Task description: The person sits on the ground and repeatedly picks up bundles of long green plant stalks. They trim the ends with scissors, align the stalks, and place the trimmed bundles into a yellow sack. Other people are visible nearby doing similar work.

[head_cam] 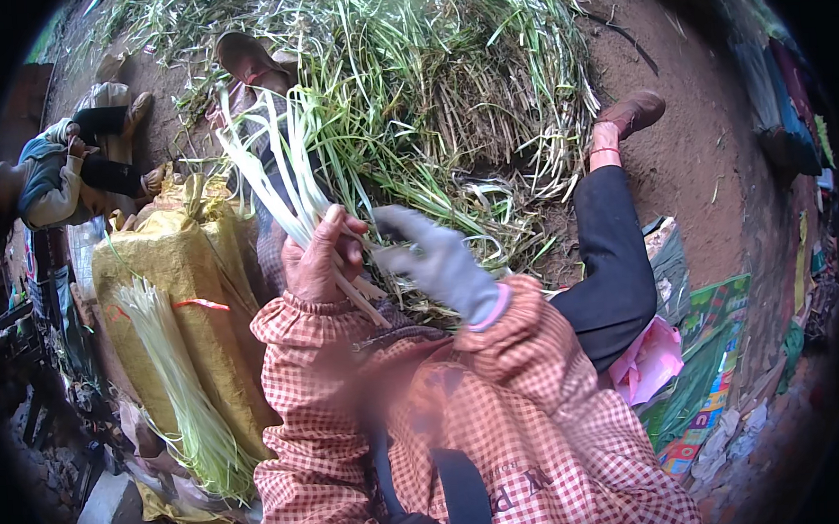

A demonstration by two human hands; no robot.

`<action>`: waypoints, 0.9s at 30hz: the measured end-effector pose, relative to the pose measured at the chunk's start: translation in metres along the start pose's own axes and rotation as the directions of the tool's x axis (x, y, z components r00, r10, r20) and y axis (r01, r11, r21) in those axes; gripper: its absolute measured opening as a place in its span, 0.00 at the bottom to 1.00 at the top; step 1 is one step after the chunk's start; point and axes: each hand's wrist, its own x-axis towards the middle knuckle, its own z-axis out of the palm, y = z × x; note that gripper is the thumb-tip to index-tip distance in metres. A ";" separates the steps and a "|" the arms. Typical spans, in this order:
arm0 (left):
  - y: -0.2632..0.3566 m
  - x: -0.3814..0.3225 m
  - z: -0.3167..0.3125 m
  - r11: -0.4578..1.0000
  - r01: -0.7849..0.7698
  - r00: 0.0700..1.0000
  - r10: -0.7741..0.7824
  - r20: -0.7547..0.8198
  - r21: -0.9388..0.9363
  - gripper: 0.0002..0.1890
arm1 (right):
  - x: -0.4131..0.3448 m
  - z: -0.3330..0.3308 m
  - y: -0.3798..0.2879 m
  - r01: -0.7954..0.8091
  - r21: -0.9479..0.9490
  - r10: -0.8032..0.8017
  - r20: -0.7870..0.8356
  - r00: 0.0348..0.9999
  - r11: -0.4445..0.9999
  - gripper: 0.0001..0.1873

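My bare left hand [315, 266] grips a small bunch of long, pale green-white plant stalks [267, 177]. Their split upper ends fan out above the fist, and the lower ends stick out beneath it. Just right of that fist is my right hand [437, 261] in a grey knitted glove, blurred by motion. Its fingertips come close to the stalks, but whether they pinch one is unclear. A heap of green stalks and leaves [398, 128] lies on the ground beyond both hands. On my left, a tied bundle of thin pale strips [184, 381] rests on a yellow woven sack [142, 262].
A person [52, 174] sits at the far left. My shoes, the right one [632, 112] and the left one [245, 57], flank the heap. A pink plastic bag [649, 364] and a green printed sheet [708, 346] lie at my right. Bare brown soil [684, 155] extends beyond.
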 end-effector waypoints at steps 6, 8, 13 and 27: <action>0.072 0.038 -0.043 0.971 -0.209 0.967 0.224 -0.125 0.119 0.09 | -0.046 0.022 0.044 -0.505 -0.382 0.593 0.157 0.790 0.774 0.17; 0.097 0.048 -0.060 0.969 -0.246 0.950 0.248 -0.189 0.035 0.09 | -0.077 0.001 0.059 -0.533 -0.598 0.729 0.132 0.671 0.599 0.19; 0.089 0.043 -0.052 0.977 -0.182 0.980 0.190 -0.062 0.115 0.07 | -0.072 -0.030 0.028 -0.224 -0.755 0.557 0.217 0.802 0.616 0.34; 0.048 0.027 -0.047 0.985 -0.167 0.982 0.170 -0.082 0.037 0.15 | -0.028 0.041 0.000 -0.362 0.447 0.426 -0.046 0.904 0.818 0.12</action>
